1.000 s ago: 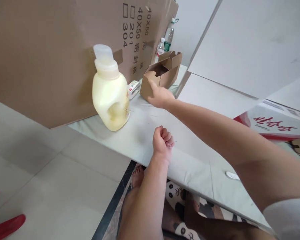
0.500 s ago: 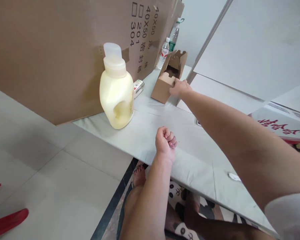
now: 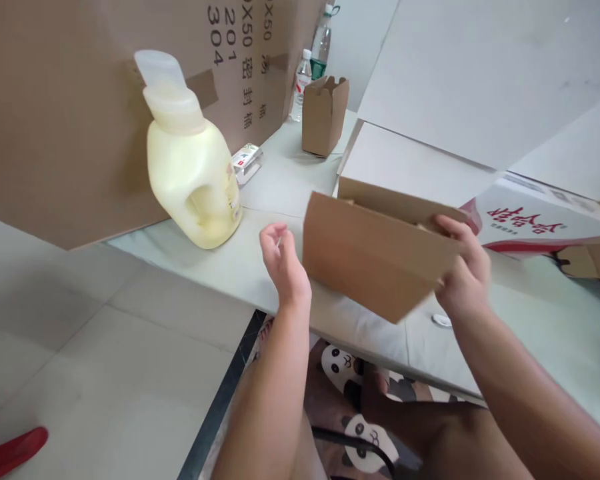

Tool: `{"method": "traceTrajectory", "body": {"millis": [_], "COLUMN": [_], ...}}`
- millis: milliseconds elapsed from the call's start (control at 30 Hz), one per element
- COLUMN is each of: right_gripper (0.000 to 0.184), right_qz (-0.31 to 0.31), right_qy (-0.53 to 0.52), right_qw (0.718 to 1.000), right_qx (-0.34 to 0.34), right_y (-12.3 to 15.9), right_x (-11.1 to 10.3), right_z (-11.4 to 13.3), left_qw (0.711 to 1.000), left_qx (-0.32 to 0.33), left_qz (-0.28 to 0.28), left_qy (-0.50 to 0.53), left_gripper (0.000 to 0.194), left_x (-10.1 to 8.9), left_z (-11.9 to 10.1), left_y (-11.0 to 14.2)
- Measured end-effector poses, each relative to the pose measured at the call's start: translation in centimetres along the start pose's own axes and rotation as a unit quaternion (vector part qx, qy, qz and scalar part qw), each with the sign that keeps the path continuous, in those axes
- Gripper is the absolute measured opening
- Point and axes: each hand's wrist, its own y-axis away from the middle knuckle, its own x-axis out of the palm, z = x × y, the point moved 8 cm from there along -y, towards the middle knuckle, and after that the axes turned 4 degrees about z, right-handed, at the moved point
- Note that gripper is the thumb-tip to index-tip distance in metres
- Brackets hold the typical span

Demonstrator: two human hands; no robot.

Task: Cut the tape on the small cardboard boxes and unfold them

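Note:
My right hand [image 3: 465, 267] grips one end of a brown cardboard box [image 3: 370, 250], which is tilted above the table near its front edge. The box's upper side looks partly open, with flaps showing inside. Just left of the box, my left hand [image 3: 283, 263] is raised with its fingers loosely curled and apart, holding nothing. A second small cardboard box [image 3: 324, 119] stands upright at the back of the table. To the left of my left hand is a pale yellow detergent bottle [image 3: 187, 160] with a translucent cap.
A large printed carton [image 3: 95, 133] stands along the left side. Two plastic bottles [image 3: 303, 77] are at the back, and a small white packet [image 3: 247, 162] lies behind the detergent. A white box with red lettering [image 3: 540, 213] is at right. A white object [image 3: 442, 321] lies near the front edge.
My right hand has drawn a cardboard box from the back toward me, turning it sideways. A second box now shows at the back. My left hand has risen and its fingers have loosened.

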Motion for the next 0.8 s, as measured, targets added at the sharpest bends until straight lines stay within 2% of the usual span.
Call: {"method": "traceTrajectory", "body": {"millis": [33, 67, 133, 200, 233, 333, 433, 467, 500, 567, 633, 733, 800], "right_gripper": [0.036, 0.032, 0.028, 0.027, 0.028, 0.044, 0.067, 0.066, 0.061, 0.039, 0.03, 0.045, 0.049], "right_qz": [-0.033, -0.036, -0.033, -0.033, -0.044, -0.075, -0.051, -0.038, -0.028, -0.007, 0.019, 0.05, 0.048], "right_qy": [-0.037, -0.055, -0.077, -0.099, -0.112, -0.154, -0.197, -0.2, -0.196, -0.185, -0.192, -0.205, -0.205], "right_qw": [0.999, 0.998, 0.996, 0.994, 0.992, 0.985, 0.979, 0.978, 0.98, 0.983, 0.981, 0.976, 0.976], "right_qx": [-0.022, -0.016, 0.005, 0.03, 0.032, 0.021, 0.031, 0.035, 0.032, 0.01, -0.022, -0.056, -0.056], "right_y": [1.5, 2.7, 4.3, 5.2, 5.5, 5.8, 5.7, 5.6, 5.5, 5.5, 5.4, 5.5, 5.5], "right_x": [-1.9, -3.0, -4.2, -4.6, -4.8, -5.5, -5.5, -5.5, -5.5, -5.6, -5.6, -5.7, -6.0], "right_z": [-1.1, -2.6, -5.5, -7.8, -8.4, -8.9, -8.9, -9.0, -9.1, -9.3, -9.5, -9.9, -10.4], "left_qw": [0.997, 0.985, 0.934, 0.884, 0.871, 0.856, 0.884, 0.901, 0.913, 0.925, 0.92, 0.901, 0.906], "left_qx": [0.021, 0.029, 0.024, 0.025, 0.037, 0.073, 0.061, 0.052, 0.047, 0.045, 0.041, 0.044, 0.047], "left_qz": [0.078, 0.173, 0.355, 0.465, 0.489, 0.507, 0.455, 0.424, 0.401, 0.375, 0.384, 0.417, 0.407], "left_qy": [-0.003, -0.004, -0.011, -0.025, -0.032, -0.07, -0.092, -0.076, -0.062, -0.05, -0.072, -0.111, -0.106], "left_gripper": [0.017, 0.025, 0.04, 0.055, 0.062, 0.072, 0.046, 0.046, 0.056, 0.07, 0.056, 0.022, 0.016], "left_x": [1.3, 3.0, 6.3, 8.1, 8.6, 9.2, 8.9, 8.6, 8.3, 8.2, 8.5, 9.2, 9.1], "left_z": [-0.3, -0.5, -0.4, -0.3, -0.4, -0.2, 0.9, 1.2, 1.4, 1.8, 2.1, 2.1, 1.9], "left_y": [0.3, 1.0, 3.2, 5.3, 6.0, 7.0, 6.6, 6.2, 6.0, 5.7, 5.6, 5.5, 4.7]}}
